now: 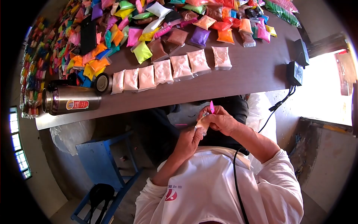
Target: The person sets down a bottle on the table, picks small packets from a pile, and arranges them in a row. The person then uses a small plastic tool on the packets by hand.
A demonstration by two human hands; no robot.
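Above my lap, just off the table's near edge, my left hand (pixel 189 142) is closed on the lower end of a small clear plastic packet (pixel 201 124) with pale peach content. My right hand (pixel 220 121) pinches the packet's upper end. From the right fingers sticks up a bright pink pointed piece (pixel 212 107); its kind I cannot make out. Fingers hide much of the packet. Ahead on the table, several similar pale peach packets (pixel 163 72) lie in a row, with one peach packet (pixel 222 58) apart at the right end.
Many coloured packets (pixel 141 52) are heaped over the back and left of the brown table (pixel 246 80). A steel flask (pixel 71 100) lies on its side at the near left, by its lid (pixel 101 82). Black adapters (pixel 295 73) sit at the right edge. A blue chair (pixel 100 164) stands lower left.
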